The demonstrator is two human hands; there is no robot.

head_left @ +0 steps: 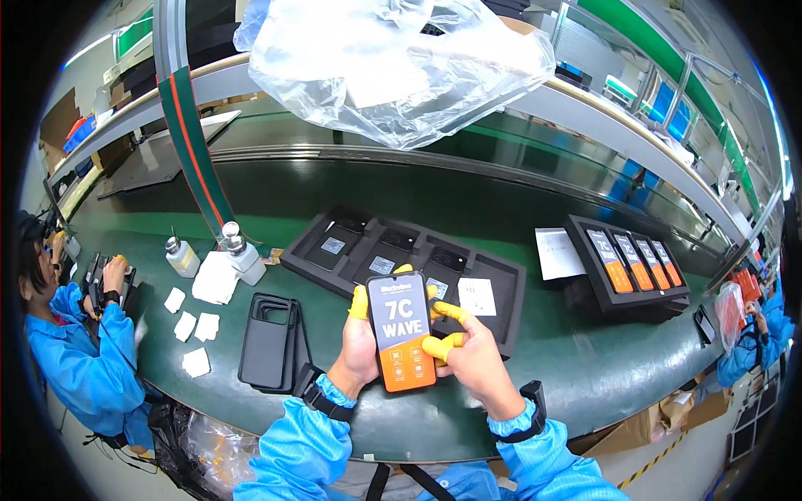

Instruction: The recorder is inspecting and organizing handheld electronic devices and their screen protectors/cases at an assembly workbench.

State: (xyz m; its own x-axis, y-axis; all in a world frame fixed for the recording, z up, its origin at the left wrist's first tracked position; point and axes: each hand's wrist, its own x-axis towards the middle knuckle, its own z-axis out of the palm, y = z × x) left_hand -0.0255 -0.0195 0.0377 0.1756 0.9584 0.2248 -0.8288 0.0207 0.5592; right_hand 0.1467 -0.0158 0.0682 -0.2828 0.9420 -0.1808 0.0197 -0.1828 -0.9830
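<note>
Maybe partway along: one phone in hand, more phones near

From the head view: holding one phone (394, 338) over the green bench (555, 367), by the near side of the middle tray (499, 269), grey and orange side up.

Done, by the look of it: four phones (612, 261) with the same bright fronts, all in a row in the right tray (656, 295). Left to do, perhaps: three phones (394, 240) in the middle tray, back side up, with small labels (332, 245). Cannot tell for sure how much is finished. Also in that tray, at the right end: a white card (477, 297).

On the left hand (358, 346): fingers curled round the left side of the phone, holding on, with yellow finger covers (359, 303). On the right hand (479, 359): fingers bent and a bit apart, yellow tips at the right edge of the phone. Cannot tell if pinching or just touching.

Off to the left on the bench: black phone cases (266, 351) and little white squares (195, 362).
</note>
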